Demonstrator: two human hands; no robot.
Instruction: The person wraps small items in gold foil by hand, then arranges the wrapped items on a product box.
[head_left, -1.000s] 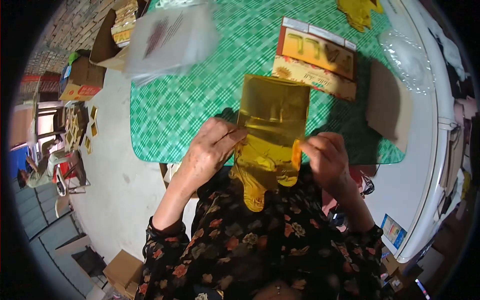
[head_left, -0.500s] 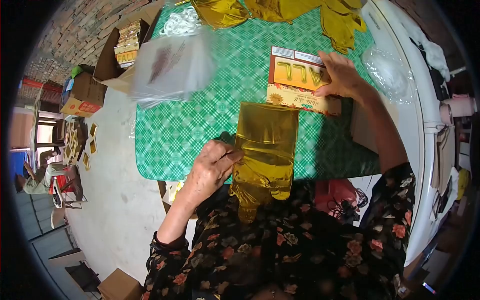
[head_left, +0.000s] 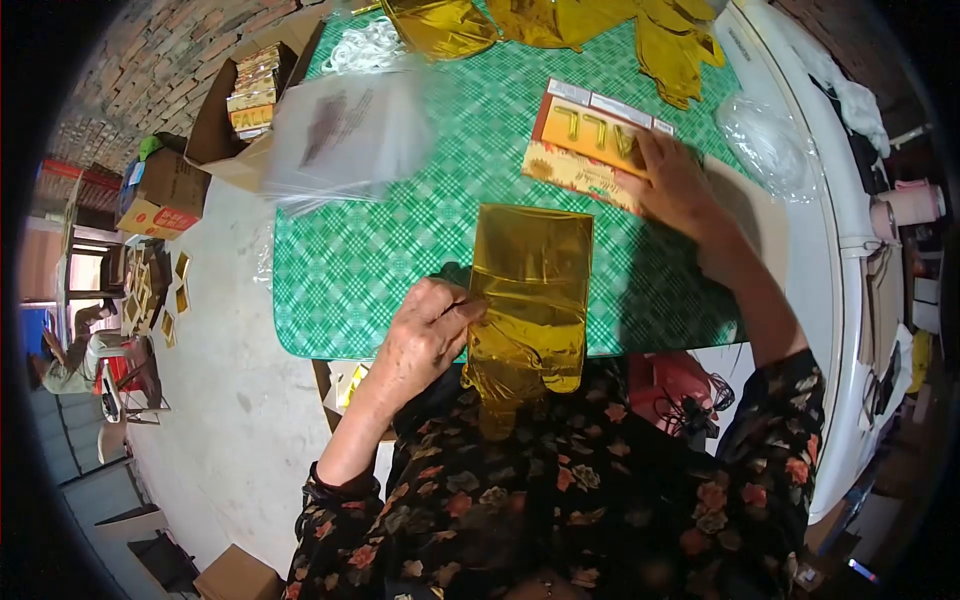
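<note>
A folded piece of shiny gold foil (head_left: 530,265), possibly a foil balloon, hangs over the near edge of the table. At its left edge my left hand (head_left: 425,335) is closed, pinching it between thumb and fingers. Farther off to the right, my right hand (head_left: 680,185) grips the right end of a printed card (head_left: 580,135) with orange and cream panels and gold letters. The fingers cover part of the lettering, and the card lies at a slant to the table edge. Where the thumb sits is hard to make out.
Clear plastic bags (head_left: 345,140) lie stacked on the green checked table (head_left: 370,265), beside white ribbon (head_left: 365,45). More gold foil (head_left: 560,22) is at the far edge. A clear plastic packet (head_left: 765,145) lies right. A carton (head_left: 225,140) holds printed packs. A seated person (head_left: 75,355) is far left.
The printed card has turned clockwise and shifted slightly away, with my right hand moving along at its right end. My left hand and the gold foil have stayed nearly in place.
</note>
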